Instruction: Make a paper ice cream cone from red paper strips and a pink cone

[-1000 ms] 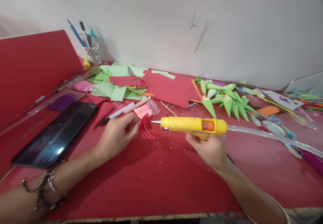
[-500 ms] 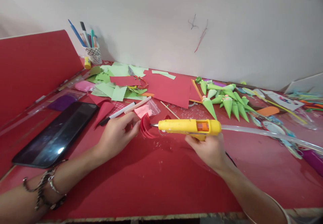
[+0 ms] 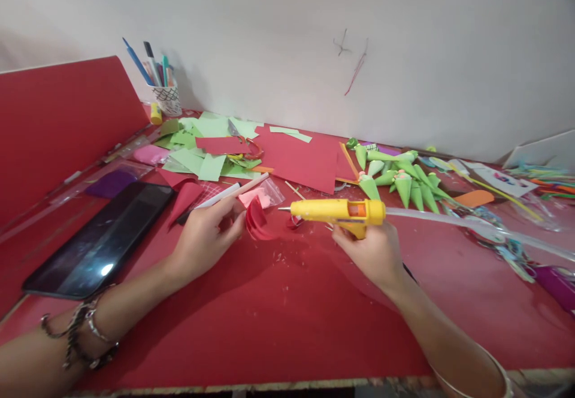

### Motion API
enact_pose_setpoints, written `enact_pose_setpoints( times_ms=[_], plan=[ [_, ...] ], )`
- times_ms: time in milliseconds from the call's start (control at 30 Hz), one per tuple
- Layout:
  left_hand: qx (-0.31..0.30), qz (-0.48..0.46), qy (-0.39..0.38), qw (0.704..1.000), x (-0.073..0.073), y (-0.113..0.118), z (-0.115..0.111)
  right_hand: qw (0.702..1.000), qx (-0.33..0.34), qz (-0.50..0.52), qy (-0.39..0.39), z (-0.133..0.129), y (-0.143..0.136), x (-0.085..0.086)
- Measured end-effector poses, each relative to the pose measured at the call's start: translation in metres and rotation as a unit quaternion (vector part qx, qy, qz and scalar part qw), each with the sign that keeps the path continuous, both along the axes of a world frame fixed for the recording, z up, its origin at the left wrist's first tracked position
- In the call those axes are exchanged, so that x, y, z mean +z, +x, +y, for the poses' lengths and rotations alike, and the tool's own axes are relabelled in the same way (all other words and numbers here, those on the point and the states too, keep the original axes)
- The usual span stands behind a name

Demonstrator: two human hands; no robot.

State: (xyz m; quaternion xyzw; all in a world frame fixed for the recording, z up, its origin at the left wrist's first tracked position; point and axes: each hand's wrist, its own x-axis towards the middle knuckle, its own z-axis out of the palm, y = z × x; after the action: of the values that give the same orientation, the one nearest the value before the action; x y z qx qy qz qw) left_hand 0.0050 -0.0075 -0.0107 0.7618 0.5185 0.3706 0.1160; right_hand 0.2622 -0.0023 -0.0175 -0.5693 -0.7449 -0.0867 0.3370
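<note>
Between the thumb and fingers of my left hand (image 3: pixel 209 233) is a curled red paper piece (image 3: pixel 258 218) made of curved strips. My right hand (image 3: pixel 371 254) grips a yellow glue gun (image 3: pixel 336 210) by its handle, with the nozzle pointing left. A small gap separates the nozzle tip from the red paper. A long clear glue stick (image 3: pixel 449 218) runs out of the gun's back to the right. Behind the gun, a small red curl (image 3: pixel 294 222) lies on the red table (image 3: pixel 269 326).
A black phone (image 3: pixel 101 239) lies left of my left hand. Green paper scraps (image 3: pixel 193 161), scissors (image 3: pixel 254 146) and a pen cup (image 3: pixel 167 99) are farther back. Green paper cones (image 3: pixel 404 185) sit behind my right hand, with colourful strips (image 3: pixel 552 185) at the far right.
The glue gun has moved up and its nozzle has drawn back from the curled red paper. The red paper has turned slightly in my left hand.
</note>
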Motion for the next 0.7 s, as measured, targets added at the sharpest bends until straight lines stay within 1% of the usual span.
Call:
enact_pose_setpoints(
  times_ms=[133, 233, 467, 567, 700],
  plan=[
    [0.002, 0.000, -0.014, 1.000, 0.001, 0.000, -0.001, 0.997, -0.042, 0.041, -0.047, 0.011, 0.009, 0.004],
    [-0.001, 0.000, -0.015, 1.000, 0.001, 0.000, -0.001, 0.994, -0.070, 0.042, -0.076, 0.018, 0.016, 0.004],
    [-0.003, 0.015, -0.020, 1.000, 0.002, 0.000, -0.002, 0.981, -0.087, -0.042, -0.169, 0.028, 0.031, 0.000],
    [-0.003, 0.014, -0.030, 0.999, 0.002, 0.000, -0.002, 0.974, -0.094, -0.080, -0.191, 0.030, 0.035, -0.001],
    [-0.007, 0.013, -0.037, 0.999, 0.002, 0.000, -0.002, 0.968, -0.093, -0.102, -0.211, 0.031, 0.040, -0.001]
  ],
)
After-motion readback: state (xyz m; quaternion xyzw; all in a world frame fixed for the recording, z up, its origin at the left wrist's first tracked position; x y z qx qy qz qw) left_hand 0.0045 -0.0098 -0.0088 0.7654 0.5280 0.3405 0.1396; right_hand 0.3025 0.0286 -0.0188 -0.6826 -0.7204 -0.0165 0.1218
